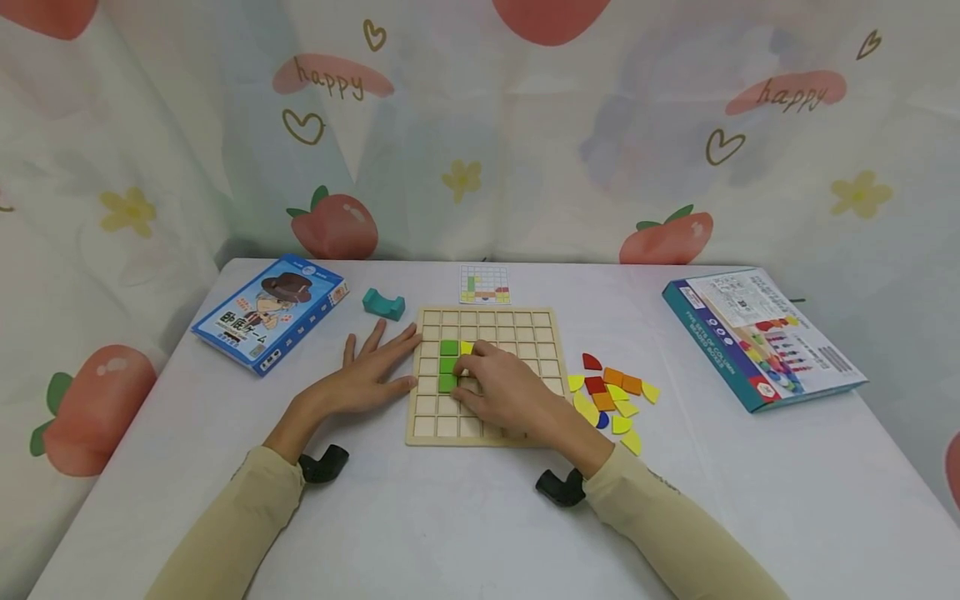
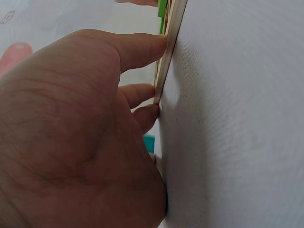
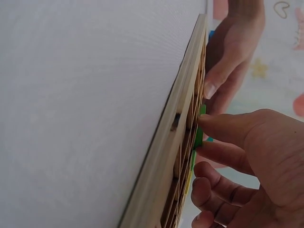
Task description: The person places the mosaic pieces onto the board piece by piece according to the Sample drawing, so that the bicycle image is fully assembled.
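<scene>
A square wooden grid board (image 1: 513,317) lies on the table. Several green square tiles (image 1: 448,365) form a column on its left part, with a yellow tile (image 1: 467,347) beside the top one. My right hand (image 1: 517,396) reaches over the board and partly hides it. In the right wrist view its thumb and index finger pinch a green tile (image 3: 198,135) at the board's surface, the other fingers curled. My left hand (image 1: 363,375) rests with spread fingers at the board's left edge. Thumb and fingertips touch that wooden edge (image 2: 172,50) in the left wrist view.
Loose red, orange, yellow and blue pieces (image 1: 603,402) lie right of the board. Behind it is a small pattern card (image 1: 484,285). A teal notched block (image 1: 383,304) and a blue box (image 1: 272,312) stand left, a larger teal-edged box (image 1: 761,337) right.
</scene>
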The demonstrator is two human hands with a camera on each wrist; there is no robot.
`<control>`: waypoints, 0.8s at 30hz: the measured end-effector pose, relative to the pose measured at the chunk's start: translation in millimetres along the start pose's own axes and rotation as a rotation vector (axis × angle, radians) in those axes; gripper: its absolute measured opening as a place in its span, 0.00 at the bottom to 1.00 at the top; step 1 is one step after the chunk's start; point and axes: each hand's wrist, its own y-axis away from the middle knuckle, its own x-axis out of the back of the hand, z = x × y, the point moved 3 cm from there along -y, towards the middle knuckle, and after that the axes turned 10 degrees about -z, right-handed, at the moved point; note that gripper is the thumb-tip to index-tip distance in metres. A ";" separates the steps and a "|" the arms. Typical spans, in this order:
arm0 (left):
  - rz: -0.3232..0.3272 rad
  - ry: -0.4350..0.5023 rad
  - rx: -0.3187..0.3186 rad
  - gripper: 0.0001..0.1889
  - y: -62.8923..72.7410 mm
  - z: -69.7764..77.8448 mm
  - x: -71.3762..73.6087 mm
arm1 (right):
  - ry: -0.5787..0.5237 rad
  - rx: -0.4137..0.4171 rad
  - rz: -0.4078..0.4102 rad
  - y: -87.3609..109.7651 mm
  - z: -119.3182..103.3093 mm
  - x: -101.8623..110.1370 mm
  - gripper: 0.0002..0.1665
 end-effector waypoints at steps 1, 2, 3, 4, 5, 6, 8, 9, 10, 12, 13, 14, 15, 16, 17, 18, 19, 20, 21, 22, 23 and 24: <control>-0.001 -0.001 0.001 0.38 0.2 0.2 0.3 | 0.002 -0.002 0.000 -0.1 0.0 0.0 0.17; -0.001 0.000 0.001 0.38 0.1 0.3 0.3 | 0.002 -0.003 0.000 0.0 -0.1 0.0 0.17; -0.001 0.001 0.000 0.38 0.0 0.3 0.2 | 0.003 -0.004 0.001 0.0 -0.1 0.0 0.17; -0.001 0.002 0.001 0.38 0.0 0.4 0.4 | 0.003 -0.004 0.001 0.0 0.0 0.0 0.17; -0.002 0.001 0.001 0.38 0.0 0.5 0.3 | 0.004 -0.005 0.001 0.1 0.0 0.0 0.17; -0.001 0.001 0.000 0.38 -0.2 0.4 0.0 | 0.003 -0.005 0.001 0.2 0.0 0.0 0.17; 0.001 0.001 -0.002 0.38 -0.5 0.5 -0.3 | 0.000 -0.005 0.003 0.4 0.1 0.2 0.17; 0.002 0.001 -0.002 0.38 -0.6 0.3 -0.4 | -0.002 -0.005 0.004 0.4 0.0 0.3 0.17; 0.003 0.001 -0.002 0.38 -0.7 0.3 -0.4 | -0.004 -0.004 0.003 0.3 0.1 0.1 0.18; 0.006 0.001 -0.003 0.38 -0.8 0.1 -0.4 | -0.010 -0.004 0.001 -0.1 0.3 -0.3 0.18; 0.006 0.001 -0.001 0.38 -0.7 0.2 -0.2 | -0.012 -0.005 0.001 -0.4 0.4 -0.6 0.18; 0.006 0.000 0.000 0.38 -0.6 0.2 -0.1 | -0.014 -0.004 0.001 -0.6 0.4 -0.9 0.18; 0.007 0.000 0.001 0.38 -0.7 0.0 -0.1 | -0.015 -0.003 -0.002 -1.0 0.3 -1.3 0.19; 0.007 0.000 -0.001 0.39 -0.7 0.0 0.0 | -0.013 -0.002 -0.003 -1.4 0.3 -1.6 0.19; 0.007 0.002 -0.002 0.39 -0.8 -0.2 0.0 | -0.012 0.000 -0.003 -1.6 -0.1 -1.6 0.19; 0.007 0.002 -0.002 0.39 -0.8 -0.4 0.0 | -0.009 0.003 -0.002 -2.1 -0.2 -1.9 0.19; 0.007 0.003 -0.003 0.39 -0.9 -0.5 -0.1 | -0.006 0.005 -0.002 -2.4 -0.5 -2.0 0.18; 0.007 0.003 -0.005 0.38 -0.9 -0.8 -0.1 | -0.003 0.008 -0.001 -2.7 -0.7 -2.0 0.18; 0.007 0.003 -0.006 0.38 -0.9 -0.9 -0.1 | 0.000 0.011 -0.001 -3.0 -0.8 -2.1 0.18; 0.007 0.003 -0.007 0.38 -0.9 -0.9 -0.2 | 0.003 0.013 0.000 -3.1 -0.9 -2.0 0.18; 0.007 0.004 -0.006 0.38 -0.9 -1.0 -0.2 | 0.003 0.015 0.001 -3.0 -0.8 -2.0 0.18; 0.007 0.004 -0.006 0.38 -0.8 -1.0 -0.3 | 0.003 0.016 0.001 -2.8 -0.6 -1.9 0.18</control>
